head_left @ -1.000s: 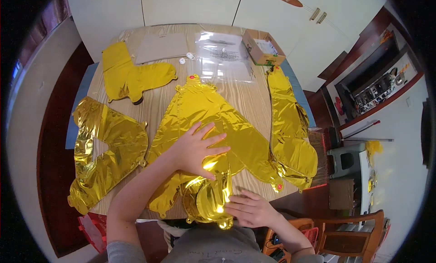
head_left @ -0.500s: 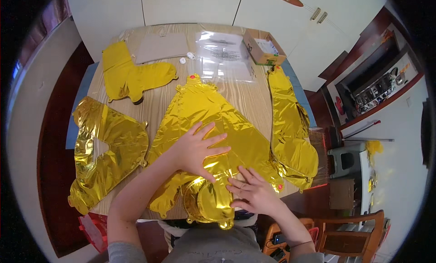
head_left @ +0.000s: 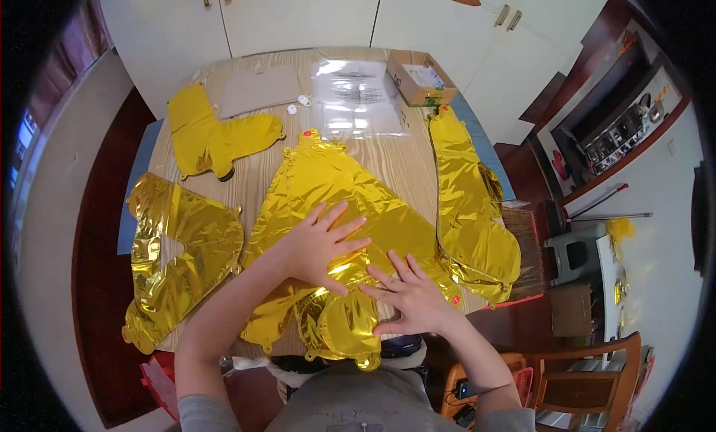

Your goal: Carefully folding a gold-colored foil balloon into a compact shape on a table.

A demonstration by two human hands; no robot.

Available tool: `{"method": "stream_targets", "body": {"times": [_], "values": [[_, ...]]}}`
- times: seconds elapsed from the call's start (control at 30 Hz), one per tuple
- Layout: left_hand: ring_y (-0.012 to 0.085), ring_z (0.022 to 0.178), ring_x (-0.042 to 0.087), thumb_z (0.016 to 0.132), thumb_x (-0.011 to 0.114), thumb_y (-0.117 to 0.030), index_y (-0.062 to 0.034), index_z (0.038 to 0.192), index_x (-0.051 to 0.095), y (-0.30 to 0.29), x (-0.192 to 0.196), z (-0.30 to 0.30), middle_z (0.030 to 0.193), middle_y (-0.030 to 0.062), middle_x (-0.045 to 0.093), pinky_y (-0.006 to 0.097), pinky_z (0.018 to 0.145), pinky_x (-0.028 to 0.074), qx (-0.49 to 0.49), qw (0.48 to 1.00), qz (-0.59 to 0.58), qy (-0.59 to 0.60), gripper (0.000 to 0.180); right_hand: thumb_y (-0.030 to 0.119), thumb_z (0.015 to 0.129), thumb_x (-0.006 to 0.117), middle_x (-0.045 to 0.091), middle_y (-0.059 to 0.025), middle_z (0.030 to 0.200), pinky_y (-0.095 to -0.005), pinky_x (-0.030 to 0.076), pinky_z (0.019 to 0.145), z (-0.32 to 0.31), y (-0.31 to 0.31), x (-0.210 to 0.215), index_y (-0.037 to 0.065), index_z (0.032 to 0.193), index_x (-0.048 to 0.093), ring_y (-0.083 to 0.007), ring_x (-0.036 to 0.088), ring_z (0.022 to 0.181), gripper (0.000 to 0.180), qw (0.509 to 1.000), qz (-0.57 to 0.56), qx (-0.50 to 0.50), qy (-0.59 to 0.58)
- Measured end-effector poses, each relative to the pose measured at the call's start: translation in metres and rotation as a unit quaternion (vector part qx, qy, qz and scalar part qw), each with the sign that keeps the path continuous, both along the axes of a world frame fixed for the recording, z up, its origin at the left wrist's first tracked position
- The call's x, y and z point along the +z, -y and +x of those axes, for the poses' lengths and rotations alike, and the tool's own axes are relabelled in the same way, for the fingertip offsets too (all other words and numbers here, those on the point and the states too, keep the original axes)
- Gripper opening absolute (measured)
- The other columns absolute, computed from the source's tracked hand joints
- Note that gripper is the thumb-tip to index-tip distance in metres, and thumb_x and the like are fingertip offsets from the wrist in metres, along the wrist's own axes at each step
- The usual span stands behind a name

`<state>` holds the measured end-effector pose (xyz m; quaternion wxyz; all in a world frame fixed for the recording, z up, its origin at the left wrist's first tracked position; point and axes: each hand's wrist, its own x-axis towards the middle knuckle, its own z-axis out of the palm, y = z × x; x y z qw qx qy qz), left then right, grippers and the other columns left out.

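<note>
Wood-grain table (head_left: 406, 160) in front of white cabinet doors (head_left: 298, 14), covered with flat gold foil balloons. Central gold balloon (head_left: 328, 186) is laid flat mid-table, its pointed end far, its crumpled near end hanging over the near edge. Left hand (head_left: 317, 242) is pressed palm-down on it, fingers spread, nothing pinched. Right hand (head_left: 410, 298) is laid flat just beside, to the right and nearer, fingers also spread, on the balloon's near right part. Long gold balloon (head_left: 466, 216) is seen along the right edge, crinkled gold balloon (head_left: 175, 257) at near left, boot-shaped yellow balloon (head_left: 212, 137) at far left. Clear plastic bags (head_left: 354, 96), brown cardboard sheet (head_left: 257, 89) and small open cardboard box (head_left: 419, 77) are placed along the far side.
</note>
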<state>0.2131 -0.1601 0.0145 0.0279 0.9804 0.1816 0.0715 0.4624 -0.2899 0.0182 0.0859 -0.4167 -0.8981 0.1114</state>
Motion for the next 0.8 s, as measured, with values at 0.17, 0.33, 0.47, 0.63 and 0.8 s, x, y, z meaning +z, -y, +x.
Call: {"method": "stream_targets", "body": {"times": [0.17,0.33,0.47,0.63,0.8], "values": [[0.0419,0.143,0.024,0.072,0.060,-0.076,-0.0009,0.145,0.036,0.004,-0.014,0.008,0.152,0.0201,0.032,0.055,0.115,0.020,-0.020,0.998,-0.051,-0.023,0.107,0.071,0.072,0.065,0.041,-0.0064,0.151,-0.0606,0.019,0.113,0.002,0.001,-0.002,0.024,0.138,0.054,-0.0439,0.025,0.142,0.082,1.000,0.013,0.002,-0.002],[0.0437,0.141,0.026,0.075,0.057,-0.076,0.0003,0.145,0.036,0.031,-0.005,0.024,0.149,0.0280,0.032,0.056,0.115,0.017,0.045,0.996,-0.074,-0.015,0.105,0.072,0.072,0.063,0.044,-0.0068,0.149,-0.0615,0.018,0.113,0.003,0.001,-0.005,0.025,0.138,0.054,-0.0416,0.027,0.142,0.082,1.000,0.020,0.000,-0.011],[0.0450,0.141,0.024,0.075,0.055,-0.078,-0.0021,0.145,0.036,0.036,-0.007,0.025,0.149,0.0282,0.032,0.058,0.115,0.016,0.049,0.998,-0.033,-0.013,0.105,0.072,0.072,0.063,0.044,-0.0073,0.148,-0.0619,0.018,0.113,0.003,0.003,-0.006,0.017,0.138,0.054,-0.0406,0.028,0.142,0.086,1.000,0.022,-0.001,-0.023],[0.0435,0.143,0.021,0.075,0.054,-0.079,-0.0049,0.146,0.037,0.037,-0.004,0.027,0.150,0.0269,0.031,0.057,0.115,0.015,0.060,0.997,-0.037,-0.030,0.104,0.061,0.078,0.066,0.051,-0.0083,0.140,-0.0570,0.023,0.113,0.003,0.008,0.002,0.008,0.130,0.058,-0.0367,0.035,0.138,0.074,0.998,0.039,0.009,-0.050],[0.0426,0.142,0.023,0.074,0.054,-0.080,-0.0059,0.146,0.038,0.037,-0.003,0.028,0.150,0.0259,0.032,0.055,0.115,0.016,0.061,0.997,-0.029,-0.031,0.104,0.030,0.078,0.072,0.064,-0.0039,0.116,-0.0412,0.040,0.105,0.005,0.036,-0.008,0.008,0.104,0.067,-0.0211,0.055,0.116,0.034,0.981,0.105,0.084,-0.140]]}}
